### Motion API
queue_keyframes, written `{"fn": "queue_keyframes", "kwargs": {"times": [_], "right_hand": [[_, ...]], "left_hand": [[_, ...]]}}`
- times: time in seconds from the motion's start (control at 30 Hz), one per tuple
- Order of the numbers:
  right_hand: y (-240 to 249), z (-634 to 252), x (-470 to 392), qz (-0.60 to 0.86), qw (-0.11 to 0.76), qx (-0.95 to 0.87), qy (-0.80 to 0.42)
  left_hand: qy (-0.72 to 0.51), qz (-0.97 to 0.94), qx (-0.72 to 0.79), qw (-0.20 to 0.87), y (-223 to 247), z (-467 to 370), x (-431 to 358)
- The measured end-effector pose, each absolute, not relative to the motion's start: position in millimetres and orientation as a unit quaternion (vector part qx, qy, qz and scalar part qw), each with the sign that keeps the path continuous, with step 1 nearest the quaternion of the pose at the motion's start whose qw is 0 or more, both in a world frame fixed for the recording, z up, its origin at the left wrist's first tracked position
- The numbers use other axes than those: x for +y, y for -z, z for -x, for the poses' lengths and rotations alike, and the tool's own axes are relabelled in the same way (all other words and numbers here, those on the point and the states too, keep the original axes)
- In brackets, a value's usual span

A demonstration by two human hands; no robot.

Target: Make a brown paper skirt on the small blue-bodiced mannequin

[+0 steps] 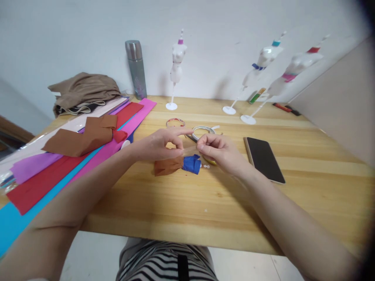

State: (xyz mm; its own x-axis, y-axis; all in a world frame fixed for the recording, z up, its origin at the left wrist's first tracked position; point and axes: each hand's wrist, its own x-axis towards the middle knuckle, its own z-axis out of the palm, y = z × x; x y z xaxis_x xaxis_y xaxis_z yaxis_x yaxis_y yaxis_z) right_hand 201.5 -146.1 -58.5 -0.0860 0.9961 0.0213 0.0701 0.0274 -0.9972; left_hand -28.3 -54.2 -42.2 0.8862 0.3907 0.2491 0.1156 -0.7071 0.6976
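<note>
Between my two hands stretches a short clear strip of tape (190,148). My left hand (164,144) pinches its left end between thumb and a finger, the index finger stretched out to the right. The other end sits in the pinch of my right hand (219,150). Just beneath lies a small paper dress with a brown skirt (166,167) and a blue top (191,164), on its side on the table. Small white bits (206,166) lie beside the blue end. Behind my hands are a roll of tape (202,130) and a thinner red-patterned roll (175,122).
Three white mannequins (177,70) (258,66) (293,70) stand along the wall. A grey flask (137,74), brown cloth (84,91) and coloured paper sheets (52,175) occupy the left. A phone (265,159) lies right, with a green-labelled tube (257,96) behind.
</note>
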Motion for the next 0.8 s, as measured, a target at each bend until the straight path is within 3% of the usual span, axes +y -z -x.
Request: {"fn": "queue_keyframes", "kwargs": {"times": [0.6, 0.8], "right_hand": [[55.0, -193.5, -147.4, 0.519, 0.508, -0.566, -0.389], [53.3, -196.6, -144.8, 0.528, 0.531, -0.563, -0.349]], "left_hand": [[-0.218, -0.904, 0.210, 0.302, 35.2, 26.4, -59.5], [-0.168, -0.917, 0.257, 0.255, 17.6, 26.6, -73.0]]}}
